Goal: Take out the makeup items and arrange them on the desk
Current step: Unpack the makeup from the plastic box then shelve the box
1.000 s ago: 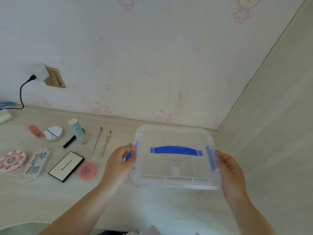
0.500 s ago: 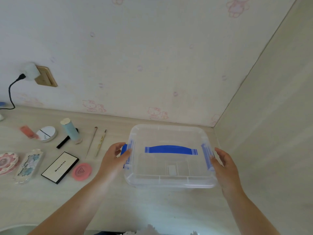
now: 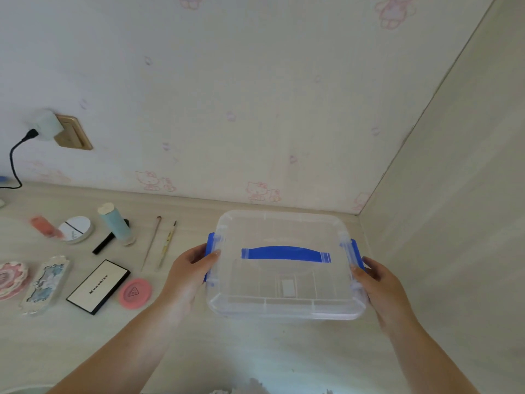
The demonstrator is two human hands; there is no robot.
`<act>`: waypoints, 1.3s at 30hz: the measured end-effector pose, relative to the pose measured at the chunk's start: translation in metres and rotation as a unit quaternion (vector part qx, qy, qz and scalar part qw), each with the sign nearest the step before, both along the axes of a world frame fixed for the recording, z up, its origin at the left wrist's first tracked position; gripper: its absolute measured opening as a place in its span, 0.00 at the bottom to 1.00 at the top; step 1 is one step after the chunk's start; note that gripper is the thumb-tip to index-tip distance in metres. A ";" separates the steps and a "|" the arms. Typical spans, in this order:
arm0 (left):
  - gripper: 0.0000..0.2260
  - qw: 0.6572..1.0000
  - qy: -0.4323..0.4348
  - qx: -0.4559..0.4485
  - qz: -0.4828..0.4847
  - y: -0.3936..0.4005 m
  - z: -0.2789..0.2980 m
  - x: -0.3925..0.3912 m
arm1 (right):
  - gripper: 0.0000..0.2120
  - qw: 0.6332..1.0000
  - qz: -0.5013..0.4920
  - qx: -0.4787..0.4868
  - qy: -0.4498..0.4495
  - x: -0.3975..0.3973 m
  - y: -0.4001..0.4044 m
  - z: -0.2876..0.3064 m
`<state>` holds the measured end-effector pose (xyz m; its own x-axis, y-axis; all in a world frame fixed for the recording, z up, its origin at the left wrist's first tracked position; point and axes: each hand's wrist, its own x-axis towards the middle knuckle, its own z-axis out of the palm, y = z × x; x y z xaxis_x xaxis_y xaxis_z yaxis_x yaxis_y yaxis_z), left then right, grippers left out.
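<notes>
Hands flanked a clear plastic storage box [image 3: 287, 280] that sat on the table [image 3: 255, 351] near the right-hand wall: the left hand [image 3: 191, 273] curled round the blue latch [image 3: 210, 258] on the box's left side, and the right hand [image 3: 382, 291] curled round the matching blue latch [image 3: 356, 255] on the right, so each grip was closed on a clasp rather than hanging free. Over the last second the box had shifted a little nearer and leftward in the view while both hands kept their hold, and the lid, with its blue handle [image 3: 285, 253] lying flat across the top, remained seated. Through the clear plastic nothing but moulded ribs and a pale label showed, so the box looked emptied. The makeup items were already laid out on the table to the left of the box: a pink round compact [image 3: 135, 293], a black-edged white palette [image 3: 98, 286], a pale ornate case [image 3: 45, 284] and a pink flower-shaped case [image 3: 11, 278] in the near row, and farther back an orange tube [image 3: 45, 226], a white round cushion compact [image 3: 76, 229], a pale blue bottle [image 3: 115, 224] with a black stick [image 3: 106, 243] beside it, and two thin brushes [image 3: 162, 243] side by side. Judged from that spread, the unpacking seemed finished and the hands were most likely pressing the latches shut or setting the closed box aside. A charger [image 3: 47, 126] was plugged into the wall socket [image 3: 73, 132] above the far left of the table.
</notes>
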<state>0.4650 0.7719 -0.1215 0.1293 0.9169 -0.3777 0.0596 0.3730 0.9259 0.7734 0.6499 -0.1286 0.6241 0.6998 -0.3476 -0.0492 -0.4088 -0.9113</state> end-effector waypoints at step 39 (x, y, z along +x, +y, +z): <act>0.08 0.988 0.131 0.072 -0.049 0.007 -0.004 0.023 | 0.23 0.968 0.097 -0.072 -0.218 -0.016 0.007 0.002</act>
